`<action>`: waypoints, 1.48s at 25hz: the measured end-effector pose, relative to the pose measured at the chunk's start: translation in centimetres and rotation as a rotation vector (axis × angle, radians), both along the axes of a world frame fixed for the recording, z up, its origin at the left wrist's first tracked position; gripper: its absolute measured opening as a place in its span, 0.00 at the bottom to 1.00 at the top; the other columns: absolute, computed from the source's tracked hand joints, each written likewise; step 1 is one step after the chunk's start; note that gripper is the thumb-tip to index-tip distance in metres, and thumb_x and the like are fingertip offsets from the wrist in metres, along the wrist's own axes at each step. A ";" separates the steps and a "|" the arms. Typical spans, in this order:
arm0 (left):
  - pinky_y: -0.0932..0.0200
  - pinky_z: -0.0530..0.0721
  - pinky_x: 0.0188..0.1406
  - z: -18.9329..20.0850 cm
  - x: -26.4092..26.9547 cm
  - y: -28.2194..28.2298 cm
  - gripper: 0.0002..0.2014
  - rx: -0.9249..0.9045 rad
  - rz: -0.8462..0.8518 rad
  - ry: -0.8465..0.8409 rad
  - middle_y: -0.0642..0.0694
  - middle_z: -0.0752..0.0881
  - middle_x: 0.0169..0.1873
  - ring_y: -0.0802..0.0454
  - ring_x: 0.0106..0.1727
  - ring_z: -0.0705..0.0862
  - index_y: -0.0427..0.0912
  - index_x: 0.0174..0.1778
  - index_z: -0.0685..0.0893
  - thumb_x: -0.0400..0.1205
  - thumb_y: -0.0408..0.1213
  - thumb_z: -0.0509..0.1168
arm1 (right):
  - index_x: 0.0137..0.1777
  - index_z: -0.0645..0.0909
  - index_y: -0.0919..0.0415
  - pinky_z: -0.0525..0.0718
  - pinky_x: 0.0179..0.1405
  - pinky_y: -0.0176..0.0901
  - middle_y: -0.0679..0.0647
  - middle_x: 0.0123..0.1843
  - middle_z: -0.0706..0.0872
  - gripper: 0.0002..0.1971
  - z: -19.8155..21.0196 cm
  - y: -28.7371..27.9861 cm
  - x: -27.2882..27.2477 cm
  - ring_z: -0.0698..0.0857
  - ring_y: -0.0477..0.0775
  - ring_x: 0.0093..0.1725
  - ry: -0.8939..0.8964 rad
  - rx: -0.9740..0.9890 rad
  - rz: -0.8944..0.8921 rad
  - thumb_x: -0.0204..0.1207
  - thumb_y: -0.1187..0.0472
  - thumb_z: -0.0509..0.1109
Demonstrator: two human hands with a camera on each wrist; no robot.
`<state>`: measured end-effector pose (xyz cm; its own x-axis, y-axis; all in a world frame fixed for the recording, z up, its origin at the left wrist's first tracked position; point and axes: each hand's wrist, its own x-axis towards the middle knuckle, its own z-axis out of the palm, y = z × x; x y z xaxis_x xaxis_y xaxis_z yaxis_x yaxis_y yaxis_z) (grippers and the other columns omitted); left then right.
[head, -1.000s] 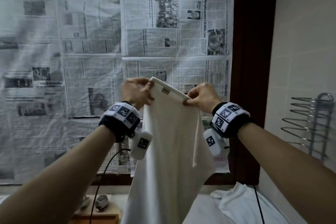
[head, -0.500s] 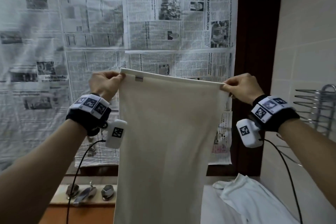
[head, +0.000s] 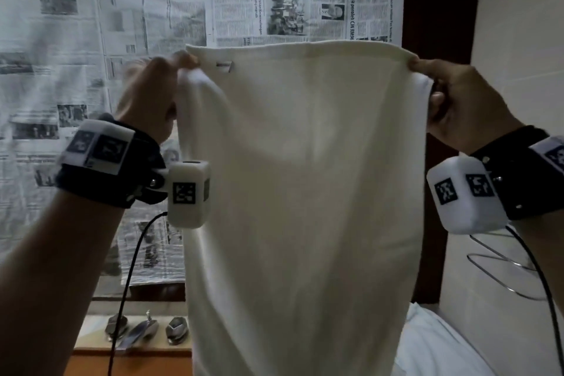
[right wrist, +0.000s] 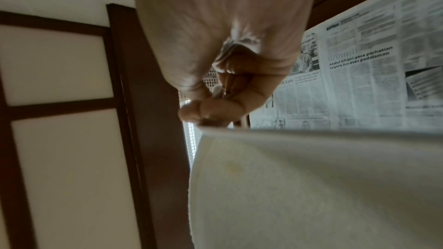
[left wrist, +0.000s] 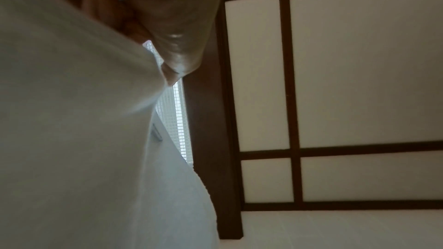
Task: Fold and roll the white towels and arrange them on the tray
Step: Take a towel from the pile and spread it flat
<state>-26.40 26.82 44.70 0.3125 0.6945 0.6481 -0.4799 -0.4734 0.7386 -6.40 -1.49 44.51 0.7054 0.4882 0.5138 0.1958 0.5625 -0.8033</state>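
Observation:
A white towel (head: 305,192) hangs spread flat in front of me, its top edge held level at chest height. My left hand (head: 158,91) pinches the top left corner, beside a small sewn tag (head: 224,65). My right hand (head: 451,98) pinches the top right corner. In the right wrist view my fingers (right wrist: 215,109) curl on the towel (right wrist: 311,186) edge. The left wrist view is mostly filled by the towel (left wrist: 72,120), with my fingers (left wrist: 107,8) at the top. No tray is in view.
A second white towel (head: 433,351) lies crumpled at the lower right. Newspaper (head: 122,70) covers the window behind. A wire rack (head: 503,265) hangs on the tiled wall at right. Metal tap handles (head: 143,330) sit on a ledge at lower left.
My hands have moved apart from nearly touching to wide, stretching the bunched towel out flat. The towel and hands have also come closer to the head camera.

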 end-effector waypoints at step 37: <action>0.41 0.37 0.81 -63.4 8.8 -8.1 0.29 0.203 -0.397 1.718 0.47 0.33 0.84 0.45 0.84 0.34 0.46 0.86 0.40 0.90 0.49 0.41 | 0.85 0.35 0.55 0.33 0.80 0.63 0.50 0.85 0.29 0.33 -63.9 7.9 -2.3 0.31 0.53 0.84 -0.576 -1.715 0.186 0.88 0.50 0.48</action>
